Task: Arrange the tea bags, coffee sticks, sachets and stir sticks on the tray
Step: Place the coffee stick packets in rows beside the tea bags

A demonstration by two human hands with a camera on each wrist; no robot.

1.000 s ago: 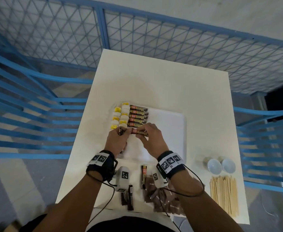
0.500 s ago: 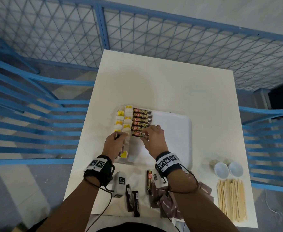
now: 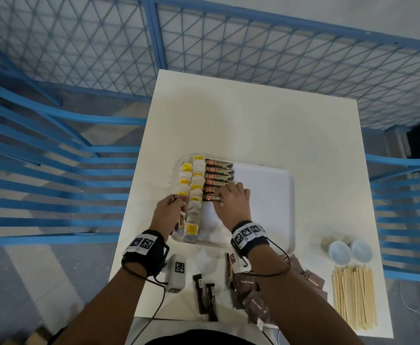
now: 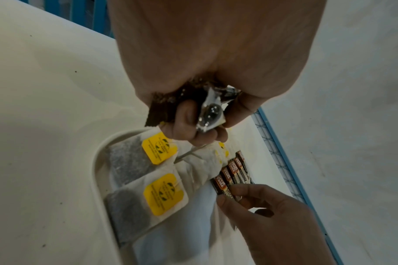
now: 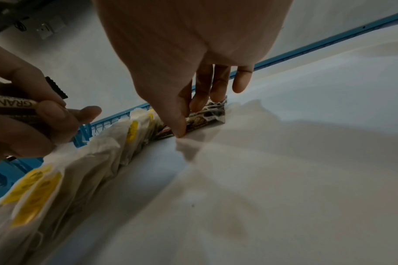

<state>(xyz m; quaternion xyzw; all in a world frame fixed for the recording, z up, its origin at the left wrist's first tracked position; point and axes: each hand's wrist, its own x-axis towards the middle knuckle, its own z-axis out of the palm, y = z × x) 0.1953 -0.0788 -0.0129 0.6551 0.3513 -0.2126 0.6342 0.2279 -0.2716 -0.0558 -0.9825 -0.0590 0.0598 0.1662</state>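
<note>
A white tray (image 3: 266, 207) lies mid-table. Two columns of tea bags (image 3: 195, 185) with yellow tags fill its left side, and a row of coffee sticks (image 3: 218, 171) lies beside them. My right hand (image 3: 220, 195) pinches the nearest coffee stick (image 3: 210, 197) at the row's near end, thumb on its near edge and fingers on the far side (image 5: 205, 114). Over the tea bags (image 4: 157, 152), my left hand (image 3: 176, 200) grips a bunch of spare coffee sticks (image 4: 207, 111). The right wrist view shows that bunch (image 5: 12, 104) at far left.
Near the front table edge lie loose coffee sticks (image 3: 205, 295), brown sugar sachets (image 3: 253, 297), a bundle of wooden stir sticks (image 3: 353, 297) and a white marker block (image 3: 176, 272). Two small white bowls (image 3: 339, 252) stand right of the tray. Blue railings surround the table.
Both hands held one coffee stick together above the tray. The right hand has since carried it down to the near end of the row, and the left hand has drawn back left.
</note>
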